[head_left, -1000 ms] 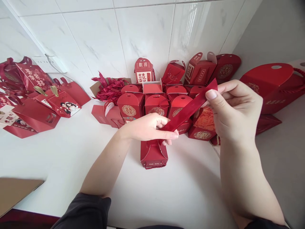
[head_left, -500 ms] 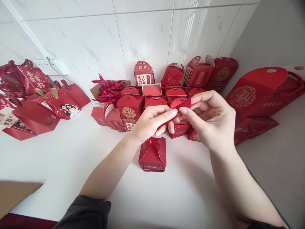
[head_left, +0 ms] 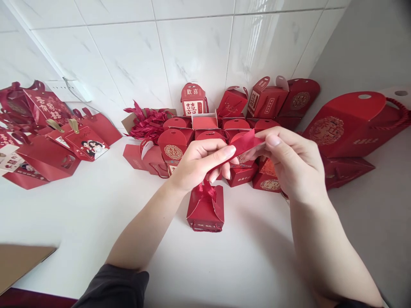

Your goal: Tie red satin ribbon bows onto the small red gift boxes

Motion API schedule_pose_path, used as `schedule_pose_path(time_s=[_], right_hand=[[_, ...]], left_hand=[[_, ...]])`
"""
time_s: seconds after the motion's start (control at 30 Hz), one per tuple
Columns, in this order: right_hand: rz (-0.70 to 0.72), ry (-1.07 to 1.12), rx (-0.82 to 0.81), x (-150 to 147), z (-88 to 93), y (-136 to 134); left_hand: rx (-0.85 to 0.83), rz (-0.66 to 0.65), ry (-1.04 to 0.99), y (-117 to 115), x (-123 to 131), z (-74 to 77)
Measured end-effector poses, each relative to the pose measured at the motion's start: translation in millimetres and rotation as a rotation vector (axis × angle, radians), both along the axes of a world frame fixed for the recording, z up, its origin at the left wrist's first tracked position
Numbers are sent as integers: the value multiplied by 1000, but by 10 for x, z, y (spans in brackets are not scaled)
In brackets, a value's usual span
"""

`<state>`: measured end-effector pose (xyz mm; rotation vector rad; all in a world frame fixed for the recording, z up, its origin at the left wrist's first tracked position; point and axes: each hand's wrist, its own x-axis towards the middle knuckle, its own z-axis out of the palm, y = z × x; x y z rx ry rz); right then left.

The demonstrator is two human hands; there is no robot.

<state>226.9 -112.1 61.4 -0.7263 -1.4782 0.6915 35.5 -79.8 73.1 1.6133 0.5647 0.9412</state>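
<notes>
A red ribbon (head_left: 243,144) is pinched between the thumb and fingers of my left hand (head_left: 205,160), its flat, slanted end sticking out to the right. The thumb and forefinger of my right hand (head_left: 293,164) close at the far end of this ribbon; the exact grip is partly hidden. Below my left hand, a small red gift box (head_left: 205,211) stands on the white table (head_left: 154,256). Red ribbon comes out of its top, and a twisted red cord lies along its front.
Behind my hands, several red gift boxes (head_left: 175,145) crowd together against the tiled wall. A carton of loose red ribbons (head_left: 149,124) sits beside them. More red boxes and bags (head_left: 48,158) stand at left, larger boxes (head_left: 346,124) at right. Brown cardboard (head_left: 22,263) lies at lower left.
My right hand has moved slightly right and turned, away from my left hand. More of the ribbon's flat end now shows between them. The gift box below has stayed in place.
</notes>
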Motion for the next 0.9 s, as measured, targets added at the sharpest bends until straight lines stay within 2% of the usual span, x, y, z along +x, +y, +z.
schedule_pose_path(time_s=[0.07,0.17,0.3,0.4,0.53,0.6,0.73,0.9], right_hand=[[72,-39,-37,-1,-8,7],[162,-131,-113,-31,-35,50],[329,-252,-259,-136,-159,179],[512,-250,-280,-252,-338,299],[850,-95,-311,-451,-658,426],[934,-58,-329,-548,-804,462],[951,-124,-333,-656,-959,490],[853,-340,-222,-646,-972,500]], left_hand=[[8,-13,-13,1,-21,13],[62,38,-84,26,-79,45],[67,80,-212,89,-163,77],[36,83,-277,120,-191,70],[11,13,-316,117,-186,41],[-2,-19,-323,116,-177,29],[-21,7,-336,146,-166,10],[-95,89,-315,217,-154,-10]])
